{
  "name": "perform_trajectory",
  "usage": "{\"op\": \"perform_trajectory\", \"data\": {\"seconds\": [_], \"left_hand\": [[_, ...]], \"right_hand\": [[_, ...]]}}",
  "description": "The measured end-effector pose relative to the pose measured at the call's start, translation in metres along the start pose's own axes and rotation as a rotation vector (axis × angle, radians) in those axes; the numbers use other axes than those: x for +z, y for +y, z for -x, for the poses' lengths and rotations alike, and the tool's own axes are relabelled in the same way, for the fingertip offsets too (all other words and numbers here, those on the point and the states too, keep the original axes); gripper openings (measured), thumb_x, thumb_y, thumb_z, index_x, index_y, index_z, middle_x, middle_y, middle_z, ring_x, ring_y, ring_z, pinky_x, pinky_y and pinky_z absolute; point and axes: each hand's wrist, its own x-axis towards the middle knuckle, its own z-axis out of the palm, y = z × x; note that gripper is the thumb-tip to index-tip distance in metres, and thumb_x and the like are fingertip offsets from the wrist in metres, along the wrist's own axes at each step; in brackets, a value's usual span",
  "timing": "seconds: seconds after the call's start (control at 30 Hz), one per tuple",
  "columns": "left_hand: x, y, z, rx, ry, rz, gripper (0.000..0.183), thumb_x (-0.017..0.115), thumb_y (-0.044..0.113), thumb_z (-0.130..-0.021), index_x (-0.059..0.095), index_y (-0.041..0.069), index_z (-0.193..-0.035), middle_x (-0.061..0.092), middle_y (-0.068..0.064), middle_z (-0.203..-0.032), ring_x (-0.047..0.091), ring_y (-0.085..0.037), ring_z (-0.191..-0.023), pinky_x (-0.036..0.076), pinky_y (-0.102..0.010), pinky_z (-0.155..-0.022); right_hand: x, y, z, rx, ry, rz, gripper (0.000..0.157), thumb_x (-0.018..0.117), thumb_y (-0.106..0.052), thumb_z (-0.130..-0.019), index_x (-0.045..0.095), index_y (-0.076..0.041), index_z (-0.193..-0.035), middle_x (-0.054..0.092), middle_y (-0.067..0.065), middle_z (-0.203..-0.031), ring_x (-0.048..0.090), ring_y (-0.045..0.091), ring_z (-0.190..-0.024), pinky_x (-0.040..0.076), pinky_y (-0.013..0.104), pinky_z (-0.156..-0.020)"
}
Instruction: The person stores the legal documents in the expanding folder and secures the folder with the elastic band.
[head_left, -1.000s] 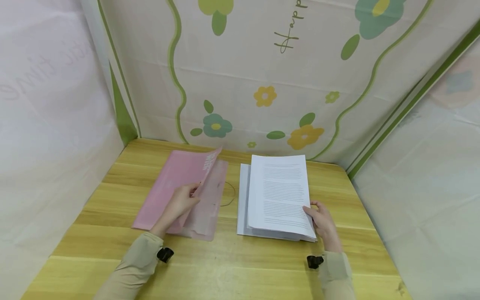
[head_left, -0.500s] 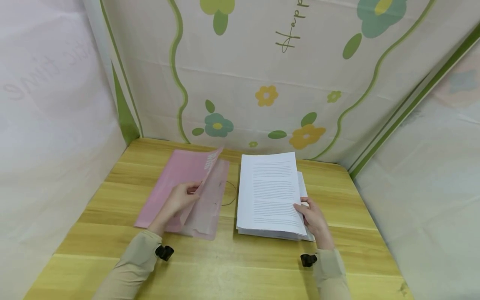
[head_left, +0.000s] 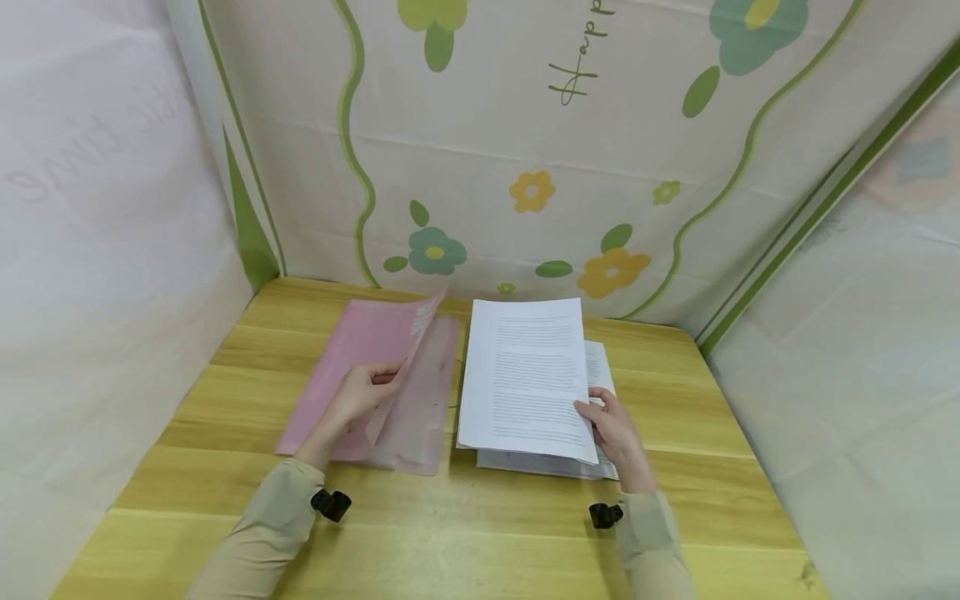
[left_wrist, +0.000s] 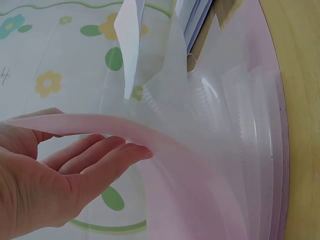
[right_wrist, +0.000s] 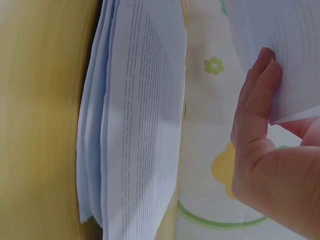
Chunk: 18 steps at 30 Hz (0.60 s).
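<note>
A pink translucent folder (head_left: 360, 337) lies at the left of the head view, its cover lifted along the right side. My left hand (head_left: 358, 398) grips that raised cover between thumb and fingers. Clear inner sleeves (left_wrist: 250, 120) fan out beneath it in the left wrist view. To the right, my right hand (head_left: 613, 425) pinches the right edge of some printed sheets (head_left: 536, 367), held above a paper stack (head_left: 600, 371). In the right wrist view, the raised sheets (right_wrist: 297, 55) stand apart from the layered printed stack (right_wrist: 145, 120) on the table.
The wooden table (head_left: 420, 542) ends at a flowered fabric wall (head_left: 480, 150), with fabric walls on both sides. Part of a thin dark cord (head_left: 453, 407) shows between folder and papers. Small black cameras (head_left: 330, 504) sit on both wrists.
My right hand has moved left with the printed sheets, closer to the folder, uncovering more of the stack's right side. My left hand keeps holding the cover up, almost unmoved.
</note>
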Motion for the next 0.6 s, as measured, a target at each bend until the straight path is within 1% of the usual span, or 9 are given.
{"op": "perform_trajectory", "data": {"seconds": [0.1,0.23,0.33,0.43,0.6], "left_hand": [[0.000,0.000,0.000,0.001,-0.001,0.021,0.043,0.057,0.006,-0.096,0.054,-0.006,-0.137,0.060,-0.029,-0.133,0.059,-0.041,-0.124,0.052,-0.047,-0.100],[0.000,0.001,-0.001,0.012,-0.006,0.040,0.042,0.057,0.005,-0.096,0.053,-0.009,-0.136,0.060,-0.031,-0.132,0.059,-0.041,-0.123,0.051,-0.048,-0.102],[0.000,0.001,-0.001,0.013,-0.007,0.051,0.043,0.057,0.004,-0.096,0.053,-0.009,-0.136,0.060,-0.031,-0.133,0.059,-0.041,-0.124,0.050,-0.049,-0.103],[0.001,0.001,-0.001,0.024,-0.012,0.050,0.044,0.056,0.004,-0.096,0.051,-0.010,-0.137,0.058,-0.031,-0.134,0.057,-0.042,-0.125,0.050,-0.048,-0.103],[0.001,0.001,-0.002,0.027,-0.019,0.088,0.044,0.055,0.004,-0.097,0.050,-0.010,-0.138,0.057,-0.031,-0.136,0.056,-0.043,-0.126,0.050,-0.045,-0.103]], "right_hand": [[0.004,-0.001,0.000,0.002,0.000,-0.025,0.033,0.055,-0.005,-0.098,0.038,-0.001,-0.126,0.069,-0.009,-0.078,0.065,0.006,-0.066,0.053,0.023,-0.059],[0.009,-0.002,0.000,-0.007,-0.024,-0.052,0.031,0.053,-0.004,-0.099,0.037,-0.001,-0.125,0.068,-0.009,-0.077,0.065,0.005,-0.066,0.052,0.022,-0.059],[0.013,-0.004,0.000,-0.018,-0.048,-0.052,0.033,0.053,-0.005,-0.100,0.035,-0.001,-0.127,0.069,-0.009,-0.079,0.065,0.004,-0.066,0.052,0.021,-0.059],[0.018,-0.006,-0.001,-0.018,-0.052,-0.046,0.033,0.052,-0.005,-0.100,0.035,0.000,-0.128,0.070,-0.009,-0.080,0.066,0.004,-0.067,0.053,0.021,-0.058],[0.026,-0.008,-0.003,-0.009,-0.042,-0.054,0.033,0.053,-0.005,-0.099,0.036,0.000,-0.128,0.069,-0.008,-0.081,0.067,0.005,-0.068,0.054,0.021,-0.060]]}}
